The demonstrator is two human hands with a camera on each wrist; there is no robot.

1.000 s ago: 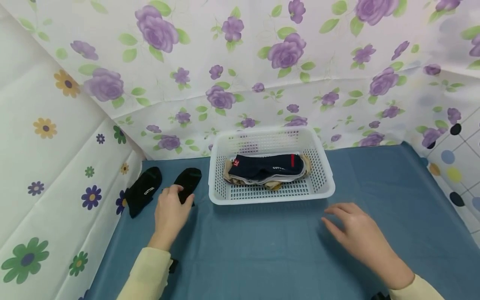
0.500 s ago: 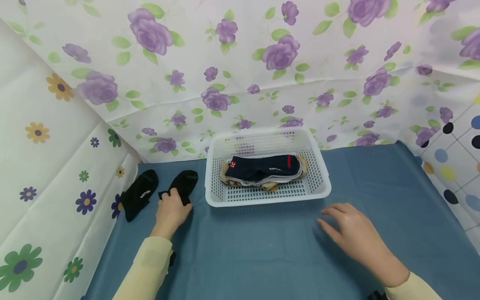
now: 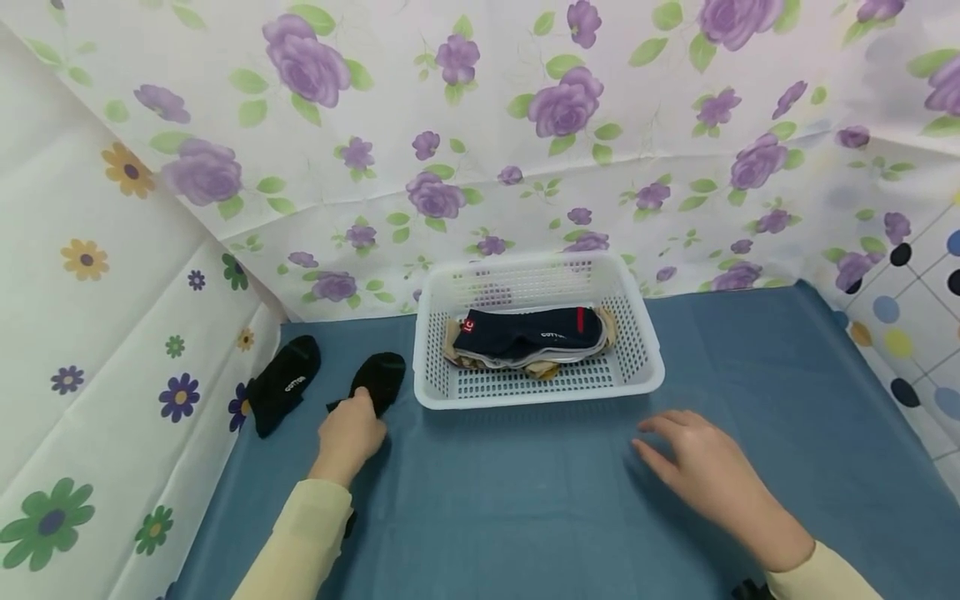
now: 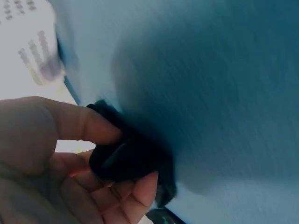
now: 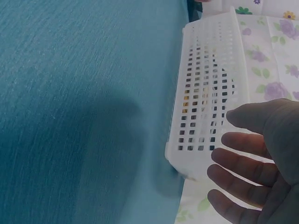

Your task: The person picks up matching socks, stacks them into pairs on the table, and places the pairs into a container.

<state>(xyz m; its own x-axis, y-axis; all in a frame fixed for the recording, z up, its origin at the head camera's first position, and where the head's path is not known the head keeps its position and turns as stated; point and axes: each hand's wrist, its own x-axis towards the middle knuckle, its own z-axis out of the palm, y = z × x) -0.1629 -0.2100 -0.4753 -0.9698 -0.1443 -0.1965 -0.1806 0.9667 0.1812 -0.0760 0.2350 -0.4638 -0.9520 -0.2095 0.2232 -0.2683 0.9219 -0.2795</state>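
Observation:
My left hand (image 3: 350, 437) pinches a black sock (image 3: 381, 379) left of the white basket. In the left wrist view the thumb and fingers close round the bunched dark cloth of that sock (image 4: 133, 156). Another black sock (image 3: 288, 383), lettered COTTON, lies flat farther left by the side wall. Held above the tablecloth in front of the basket's right corner, my right hand (image 3: 697, 467) has relaxed, slightly bent fingers and nothing in them. The right wrist view shows the same hand (image 5: 252, 168) with its fingers spread, overlapping the basket's side.
A white plastic basket (image 3: 540, 398) stands against the back curtain, holding a stack of folded socks with a navy pair (image 3: 525, 333) on top. Blue cloth (image 3: 525, 500) covers the table. Flowered sheets rise at the back (image 3: 480, 108) and left (image 3: 112, 350); a dotted one (image 3: 911, 350) hangs at right.
My left hand first lifted and shifted the black sock's cuff towards the left, then came slightly right, turning over the sock. The right hand stays nearly in place.

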